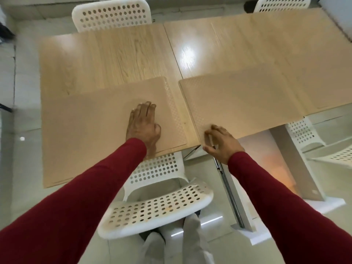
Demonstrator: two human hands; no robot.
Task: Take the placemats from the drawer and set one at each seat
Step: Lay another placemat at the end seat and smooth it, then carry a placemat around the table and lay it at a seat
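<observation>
Beige placemat (106,119) under flat left hand (142,124)

No text, label, brand, number or sign can be read anywhere in the view.
</observation>
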